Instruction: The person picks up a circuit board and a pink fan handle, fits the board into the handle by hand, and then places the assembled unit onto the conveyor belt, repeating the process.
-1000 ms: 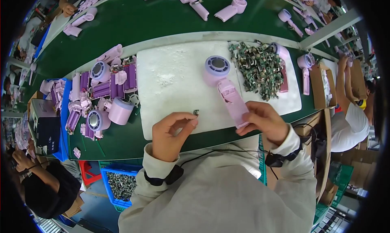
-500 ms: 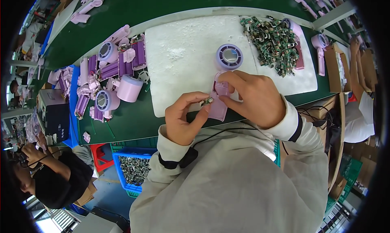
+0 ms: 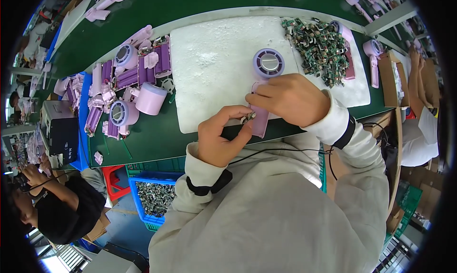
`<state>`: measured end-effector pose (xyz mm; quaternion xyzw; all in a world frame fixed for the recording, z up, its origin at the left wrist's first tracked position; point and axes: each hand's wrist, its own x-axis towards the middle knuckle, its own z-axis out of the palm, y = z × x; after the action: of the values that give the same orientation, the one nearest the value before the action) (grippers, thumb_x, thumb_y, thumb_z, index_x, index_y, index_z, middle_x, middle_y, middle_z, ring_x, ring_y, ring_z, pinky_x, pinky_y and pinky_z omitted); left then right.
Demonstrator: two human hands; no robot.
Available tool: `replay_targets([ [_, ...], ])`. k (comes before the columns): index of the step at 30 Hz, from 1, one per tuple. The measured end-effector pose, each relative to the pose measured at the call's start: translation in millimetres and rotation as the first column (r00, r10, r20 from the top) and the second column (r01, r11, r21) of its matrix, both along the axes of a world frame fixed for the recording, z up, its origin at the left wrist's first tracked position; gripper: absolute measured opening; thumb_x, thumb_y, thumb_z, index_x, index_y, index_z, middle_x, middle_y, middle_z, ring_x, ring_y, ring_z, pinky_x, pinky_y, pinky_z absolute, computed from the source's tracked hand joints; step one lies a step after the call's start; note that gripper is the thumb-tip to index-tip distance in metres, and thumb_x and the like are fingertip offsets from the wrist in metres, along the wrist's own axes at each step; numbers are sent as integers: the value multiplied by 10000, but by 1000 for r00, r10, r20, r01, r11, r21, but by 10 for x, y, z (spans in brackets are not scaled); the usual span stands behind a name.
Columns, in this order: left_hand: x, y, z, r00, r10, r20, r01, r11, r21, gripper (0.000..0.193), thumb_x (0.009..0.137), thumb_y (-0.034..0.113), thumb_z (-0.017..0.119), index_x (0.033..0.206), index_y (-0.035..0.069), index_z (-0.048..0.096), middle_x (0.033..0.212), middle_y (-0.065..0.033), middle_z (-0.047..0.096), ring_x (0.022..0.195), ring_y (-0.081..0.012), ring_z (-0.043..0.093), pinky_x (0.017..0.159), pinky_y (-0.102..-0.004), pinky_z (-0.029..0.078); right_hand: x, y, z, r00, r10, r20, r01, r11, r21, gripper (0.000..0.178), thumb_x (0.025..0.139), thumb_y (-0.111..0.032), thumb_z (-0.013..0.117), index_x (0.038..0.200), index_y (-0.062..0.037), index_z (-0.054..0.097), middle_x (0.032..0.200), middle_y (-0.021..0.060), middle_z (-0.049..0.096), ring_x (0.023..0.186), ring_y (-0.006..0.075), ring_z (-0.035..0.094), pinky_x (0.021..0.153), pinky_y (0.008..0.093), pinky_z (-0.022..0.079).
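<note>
A pink handheld fan with a round lilac head (image 3: 268, 62) lies on the white foam sheet near the front edge, its pink handle (image 3: 259, 126) pointing toward me. Between the thumb and forefinger of my left hand (image 3: 220, 136) is a small circuit board (image 3: 248, 117), pinched right beside the handle's left edge. My right hand (image 3: 299, 100) is closed over the upper handle just below the fan head, knuckles up. Its fingers cover that part of the handle, so what lies beneath the fingertips is hidden.
Circuit boards are heaped (image 3: 320, 49) on the white foam sheet (image 3: 209, 68) at the right. Fan parts and purple battery cells (image 3: 128, 78) are piled at the left on the green table (image 3: 143, 147). Below stands a blue bin (image 3: 138, 197) of small parts. A co-worker (image 3: 62, 206) sits at the left.
My right hand has shifted and curled over the upper handle, its thumb no longer showing lower down. My left hand has moved slightly right with the circuit board.
</note>
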<state>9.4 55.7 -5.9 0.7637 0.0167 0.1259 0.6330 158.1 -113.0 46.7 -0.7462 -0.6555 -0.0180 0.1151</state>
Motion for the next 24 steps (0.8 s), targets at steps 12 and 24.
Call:
replay_targets([
  [12, -6, 80, -51, 996, -92, 12, 92, 994, -50, 279, 904, -93, 648, 1179, -45, 627, 1082, -109, 711, 1015, -161, 685, 920, -283, 526, -266, 64, -132, 922, -294, -253, 352, 909, 222, 118, 833, -123, 749, 935, -90, 700, 700, 33, 639, 592, 217, 652, 519, 326, 506],
  [24, 100, -32, -95, 985, 175, -7, -169, 941, -292, 277, 970, -41, 638, 1246, -38, 624, 1086, -115, 721, 1018, -146, 690, 909, -268, 527, -264, 69, -219, 915, -274, -296, 357, 892, 279, 94, 837, -102, 742, 921, -70, 715, 688, 49, 655, 578, 203, 656, 536, 313, 515],
])
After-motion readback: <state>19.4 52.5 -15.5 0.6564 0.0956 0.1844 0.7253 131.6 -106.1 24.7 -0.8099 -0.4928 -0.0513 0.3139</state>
